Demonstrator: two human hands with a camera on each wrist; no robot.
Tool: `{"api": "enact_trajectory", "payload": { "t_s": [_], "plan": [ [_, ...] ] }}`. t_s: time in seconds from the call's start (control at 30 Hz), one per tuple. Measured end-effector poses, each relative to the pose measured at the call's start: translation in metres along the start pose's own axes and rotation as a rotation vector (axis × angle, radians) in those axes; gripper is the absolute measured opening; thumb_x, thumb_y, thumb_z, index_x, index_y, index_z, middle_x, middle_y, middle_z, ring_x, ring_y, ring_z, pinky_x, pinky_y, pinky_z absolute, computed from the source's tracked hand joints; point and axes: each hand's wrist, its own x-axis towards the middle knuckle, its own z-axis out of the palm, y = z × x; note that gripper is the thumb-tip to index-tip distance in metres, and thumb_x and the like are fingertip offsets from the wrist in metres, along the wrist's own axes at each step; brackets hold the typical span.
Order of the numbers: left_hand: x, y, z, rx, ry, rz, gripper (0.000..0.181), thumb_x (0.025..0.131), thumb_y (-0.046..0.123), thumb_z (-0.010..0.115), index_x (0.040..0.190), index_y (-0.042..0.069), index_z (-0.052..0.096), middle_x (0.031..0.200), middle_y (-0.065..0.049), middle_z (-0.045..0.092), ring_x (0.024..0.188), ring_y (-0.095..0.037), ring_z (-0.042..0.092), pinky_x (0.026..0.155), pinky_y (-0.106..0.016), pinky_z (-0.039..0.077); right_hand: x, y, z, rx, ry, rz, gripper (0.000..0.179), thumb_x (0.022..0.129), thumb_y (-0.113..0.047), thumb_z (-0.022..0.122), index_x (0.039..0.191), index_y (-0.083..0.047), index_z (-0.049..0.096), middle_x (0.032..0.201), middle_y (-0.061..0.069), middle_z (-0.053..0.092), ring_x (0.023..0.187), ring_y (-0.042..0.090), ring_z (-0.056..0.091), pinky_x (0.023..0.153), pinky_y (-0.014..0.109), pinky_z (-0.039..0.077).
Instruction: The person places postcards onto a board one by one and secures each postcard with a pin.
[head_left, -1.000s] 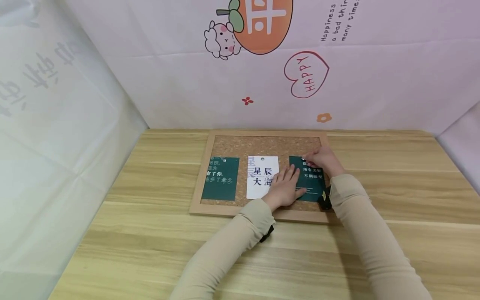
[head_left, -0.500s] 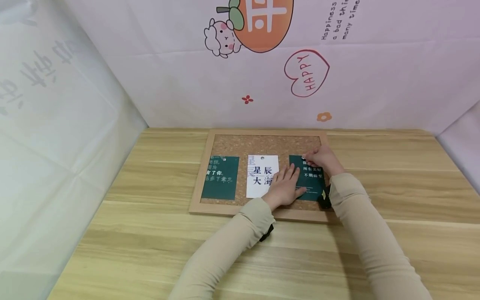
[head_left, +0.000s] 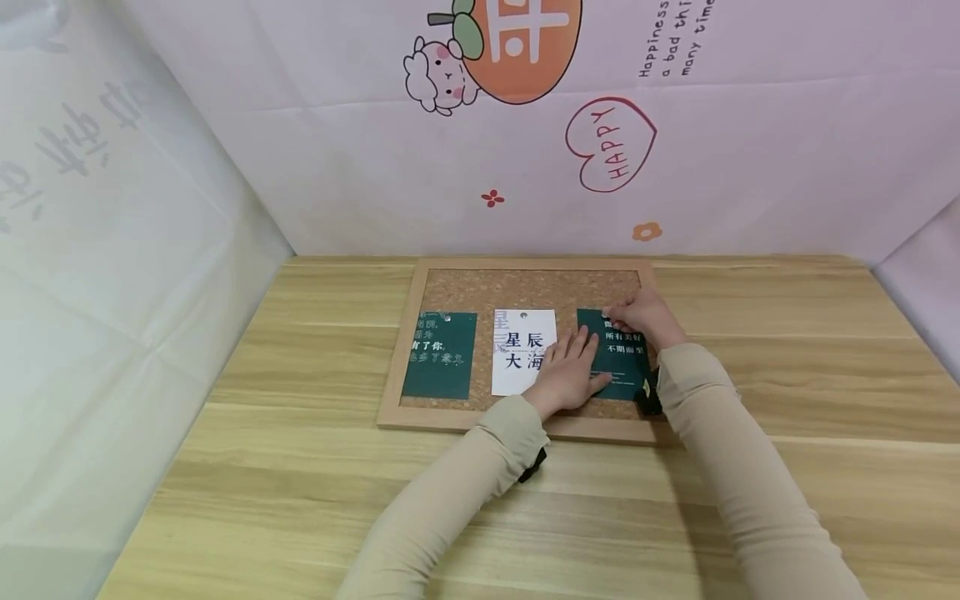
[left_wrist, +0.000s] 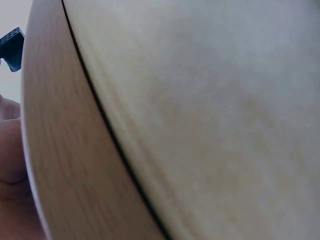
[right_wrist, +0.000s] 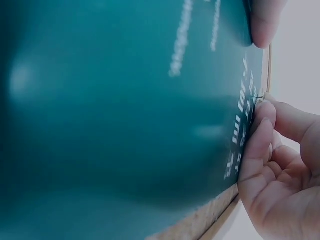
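Observation:
In the head view a framed cork board (head_left: pixel 517 287) lies on the table with two green cards and a white card (head_left: pixel 513 379). My left hand (head_left: pixel 564 373) rests with spread fingers across the white card and the right green card (head_left: pixel 621 367). At that green card's top edge, my right hand (head_left: pixel 648 318) pinches a thumbtack. The right wrist view has the right hand's thumb and finger (right_wrist: pixel 265 117) together around the tack's thin point (right_wrist: pixel 258 97); its head is hidden. A left fingertip (right_wrist: pixel 265 25) touches the green card there.
The left green card (head_left: pixel 442 358) has a light tack (head_left: pixel 447 317) at its top, and the white card has a tack (head_left: pixel 523 315) too. The wooden frame (head_left: pixel 450 421) borders the cork on the wood-grain table (head_left: pixel 300 467). A printed white sheet (head_left: pixel 375 183) stands behind.
Both hands keep their places on the board. The head view shifts only slightly; no card visibly moves.

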Motion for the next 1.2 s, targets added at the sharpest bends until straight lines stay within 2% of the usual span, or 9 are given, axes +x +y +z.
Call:
{"api": "enact_trajectory", "payload": {
  "t_s": [0.23, 0.6, 1.2],
  "plan": [
    [-0.0003, -0.0001, -0.0002, -0.005, 0.006, -0.001, 0.069, 0.100, 0.050, 0.036, 0.155, 0.023, 0.007, 0.163, 0.005, -0.004, 0.151, -0.016, -0.007, 0.123, -0.036, 0.006, -0.0005, 0.0007, -0.0002, -0.018, 0.000, -0.014, 0.037, 0.100, -0.018, 0.049, 0.122, 0.009, 0.060, 0.077, -0.004, 0.061, 0.065, 0.004, 0.054, 0.062, 0.018, 0.048],
    [-0.0011, 0.0015, -0.0007, 0.001, 0.001, -0.008, 0.069, 0.100, 0.051, 0.037, 0.155, 0.023, 0.008, 0.163, 0.005, -0.003, 0.151, -0.015, -0.007, 0.123, -0.035, 0.007, 0.0009, 0.0041, -0.0020, 0.022, -0.021, -0.014, 0.038, 0.099, -0.017, 0.049, 0.124, 0.011, 0.057, 0.070, -0.010, 0.058, 0.064, 0.000, 0.053, 0.061, 0.015, 0.047],
    [-0.0008, 0.0009, -0.0001, 0.002, -0.004, -0.014, 0.069, 0.100, 0.051, 0.036, 0.155, 0.024, 0.007, 0.163, 0.006, -0.004, 0.151, -0.014, -0.008, 0.123, -0.035, 0.006, -0.0006, 0.0015, -0.0022, 0.045, -0.026, -0.005, 0.037, 0.100, -0.015, 0.048, 0.125, 0.011, 0.056, 0.068, -0.011, 0.058, 0.063, 0.000, 0.054, 0.060, 0.014, 0.047]
  ]
}}
